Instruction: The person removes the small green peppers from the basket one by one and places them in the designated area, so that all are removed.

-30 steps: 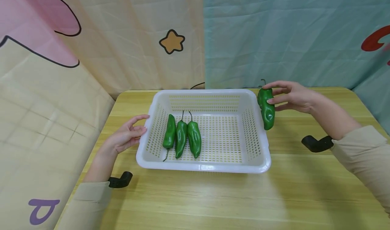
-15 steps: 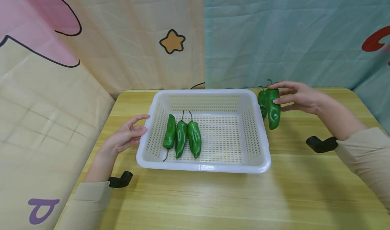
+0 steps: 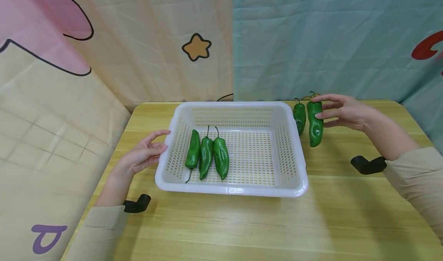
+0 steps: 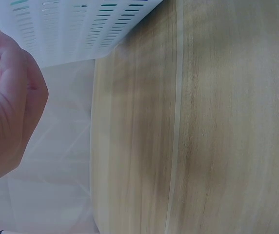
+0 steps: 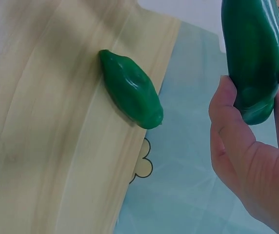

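My right hand [image 3: 346,111] pinches a glossy green pepper [image 3: 315,124], stem up, between thumb and fingers, to the right of the white basket [image 3: 294,153]. That held pepper [image 5: 254,58] fills the top right of the right wrist view. Close beside the basket's right wall, a second green pepper [image 3: 299,118] lies on the table, partly hidden by the rim. Inside the basket, three more peppers [image 3: 205,157] lie side by side toward the left. My left hand [image 3: 145,151] holds the basket's left rim, thumb and index finger against it. Its fingertips are partly cut off in the left wrist view.
The basket has slotted walls [image 4: 100,24] and stands on a wooden table [image 3: 221,226]. Printed curtains [image 3: 294,42] hang just behind the table's back edge and along the left side. A black fitting [image 3: 368,165] juts from each wrist.
My right hand has moved right with its pepper, away from the basket's edge, uncovering the pepper lying behind it. The left hand and basket have stayed put.
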A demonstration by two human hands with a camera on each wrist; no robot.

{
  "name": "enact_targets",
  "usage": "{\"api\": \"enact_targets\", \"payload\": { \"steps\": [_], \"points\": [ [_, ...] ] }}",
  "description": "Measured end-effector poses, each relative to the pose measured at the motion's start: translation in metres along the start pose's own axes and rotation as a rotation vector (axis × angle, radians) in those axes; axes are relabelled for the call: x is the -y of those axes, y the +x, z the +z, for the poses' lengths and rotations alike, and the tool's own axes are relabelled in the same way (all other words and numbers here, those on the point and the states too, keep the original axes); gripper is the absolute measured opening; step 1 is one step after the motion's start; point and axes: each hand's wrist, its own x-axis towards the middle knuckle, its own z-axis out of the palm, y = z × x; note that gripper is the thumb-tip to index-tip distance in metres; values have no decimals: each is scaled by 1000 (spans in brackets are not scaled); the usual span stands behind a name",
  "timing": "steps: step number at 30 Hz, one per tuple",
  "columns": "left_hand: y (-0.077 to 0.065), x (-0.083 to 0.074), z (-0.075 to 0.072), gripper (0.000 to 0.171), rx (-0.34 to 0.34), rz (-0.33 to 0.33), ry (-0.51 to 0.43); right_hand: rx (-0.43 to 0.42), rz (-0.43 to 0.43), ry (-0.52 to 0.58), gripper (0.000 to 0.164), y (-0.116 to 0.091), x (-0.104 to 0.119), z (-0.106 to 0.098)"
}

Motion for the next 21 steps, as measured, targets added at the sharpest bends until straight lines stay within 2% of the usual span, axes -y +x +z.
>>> {"api": "enact_targets", "payload": {
  "steps": [21],
  "points": [
    [0,0,0,36,-1,1,0,-44,36,-4,38,7,-21,-15]
  ]
}}
